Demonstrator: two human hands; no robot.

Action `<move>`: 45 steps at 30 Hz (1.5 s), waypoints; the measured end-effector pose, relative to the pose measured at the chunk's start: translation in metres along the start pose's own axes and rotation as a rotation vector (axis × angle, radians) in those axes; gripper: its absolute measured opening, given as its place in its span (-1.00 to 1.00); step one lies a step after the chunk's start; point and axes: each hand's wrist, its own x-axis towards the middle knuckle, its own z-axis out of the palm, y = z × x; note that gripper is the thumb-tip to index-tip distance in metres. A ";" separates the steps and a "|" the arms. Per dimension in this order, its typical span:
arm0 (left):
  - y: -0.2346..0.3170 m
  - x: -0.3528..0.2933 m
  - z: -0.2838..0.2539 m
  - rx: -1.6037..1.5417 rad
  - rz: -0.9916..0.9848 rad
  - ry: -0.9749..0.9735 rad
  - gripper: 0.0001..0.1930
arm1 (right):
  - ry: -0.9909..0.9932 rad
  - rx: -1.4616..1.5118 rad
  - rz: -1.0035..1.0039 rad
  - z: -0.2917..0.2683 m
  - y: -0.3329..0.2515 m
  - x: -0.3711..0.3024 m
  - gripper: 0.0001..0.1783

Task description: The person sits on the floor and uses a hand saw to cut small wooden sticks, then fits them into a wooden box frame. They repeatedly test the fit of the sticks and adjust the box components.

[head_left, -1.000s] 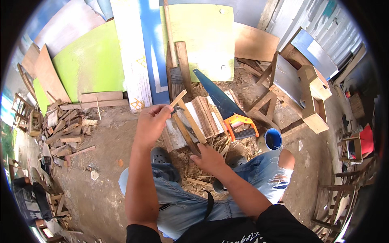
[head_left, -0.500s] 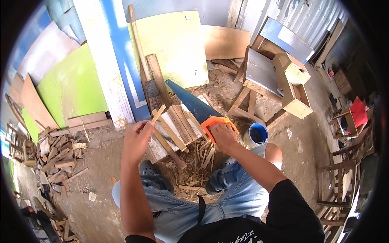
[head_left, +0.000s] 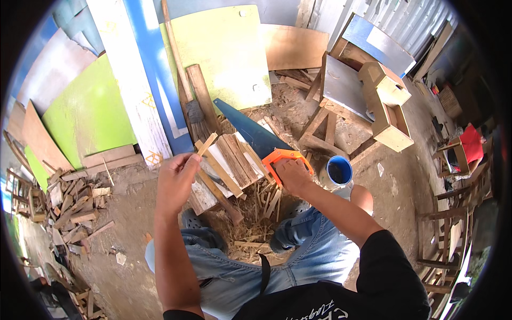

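Observation:
Pinched between the thumb and fingers of my left hand (head_left: pixel 177 178) is a small wood strip (head_left: pixel 207 143), which points up and to the right. My right hand (head_left: pixel 293 175) is wrapped round the orange handle of a handsaw (head_left: pixel 246 127). The saw's dark blue blade slants away to the upper left, above a low stack of boards (head_left: pixel 234 159) between my hands. Brown planks and pale strips lie on that stack, and a longer wood stick (head_left: pixel 221 196) slants across it under my left hand. Whether the blade touches the boards, I cannot tell.
A blue-rimmed bucket (head_left: pixel 340 172) stands by my right knee. A broom (head_left: pixel 196 114) leans beyond the stack. Scrap wood (head_left: pixel 74 208) is heaped at left. A wooden stand with a grey top (head_left: pixel 346 85) is at far right. Wood slivers (head_left: pixel 271 198) litter the ground by my feet.
The view has shifted slightly. The wood strip in my left hand is tilted a little more to the right. My right hand keeps its grip on the handsaw.

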 end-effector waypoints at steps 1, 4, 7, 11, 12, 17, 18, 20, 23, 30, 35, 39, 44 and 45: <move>0.000 0.000 0.000 -0.010 -0.007 0.000 -0.70 | 0.026 0.007 -0.021 0.000 0.001 0.000 -0.67; 0.000 -0.002 -0.001 -0.014 -0.027 -0.010 -0.70 | 0.104 0.003 -0.053 0.001 0.000 -0.004 -0.67; 0.000 -0.003 0.000 0.045 -0.014 -0.006 -0.70 | 0.122 -0.061 -0.053 0.001 -0.004 -0.008 -0.67; 0.002 -0.003 -0.002 0.056 -0.020 -0.027 -0.69 | 0.063 0.024 -0.015 0.000 -0.008 -0.010 -0.67; 0.002 -0.003 -0.001 0.050 -0.022 -0.011 -0.69 | 0.094 0.043 0.014 0.001 -0.008 -0.011 -0.68; 0.004 -0.001 0.004 0.059 -0.004 -0.031 -0.70 | 0.174 0.061 0.059 0.010 -0.013 -0.010 -0.70; 0.004 -0.001 0.004 0.062 -0.006 -0.029 -0.70 | 0.178 0.061 0.072 0.011 -0.013 -0.010 -0.70; 0.006 -0.002 0.006 0.066 -0.011 -0.020 -0.70 | 0.218 0.018 0.051 0.013 -0.014 -0.011 -0.71; 0.006 -0.001 0.009 0.063 -0.021 -0.039 -0.70 | 0.208 0.029 0.013 0.013 -0.013 -0.009 -0.71; -0.038 0.011 0.070 0.434 -0.031 -0.157 -0.55 | 0.029 0.048 -0.009 0.006 -0.006 -0.006 -0.72; -0.090 -0.003 0.120 0.814 0.162 -0.111 -0.40 | 0.178 0.017 -0.067 0.013 -0.001 -0.009 -0.69; -0.096 -0.005 0.125 0.858 0.061 -0.139 -0.38 | 0.165 -0.002 -0.100 0.015 0.006 -0.010 -0.69; -0.090 -0.007 0.126 0.895 0.075 -0.105 -0.44 | 0.225 0.004 -0.197 0.010 0.022 -0.012 -0.79; -0.090 -0.009 0.127 0.899 0.065 -0.109 -0.44 | 0.209 0.032 -0.205 0.010 0.022 -0.013 -0.79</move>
